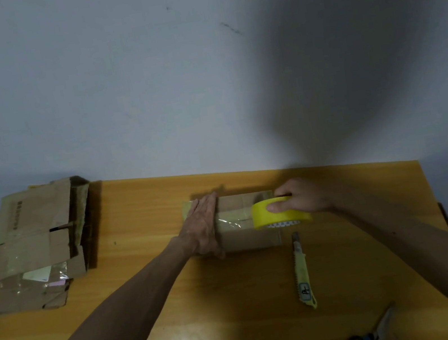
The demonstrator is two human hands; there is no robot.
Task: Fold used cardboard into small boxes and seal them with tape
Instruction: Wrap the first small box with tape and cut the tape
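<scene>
Two hands work on a box (247, 219). The left hand (204, 226) presses flat on it. The right hand (300, 197) grips a tape roll (279, 214).

Dim, cool indoor light. A broad soft shadow darkens the wall (113, 84) above the table (140, 207) at its far right corner. White glare shines on the table's near edge. Everything is soft; the scissors (372, 335) at the table's near right corner smear, and the table's edges bow with wide-angle distortion
</scene>
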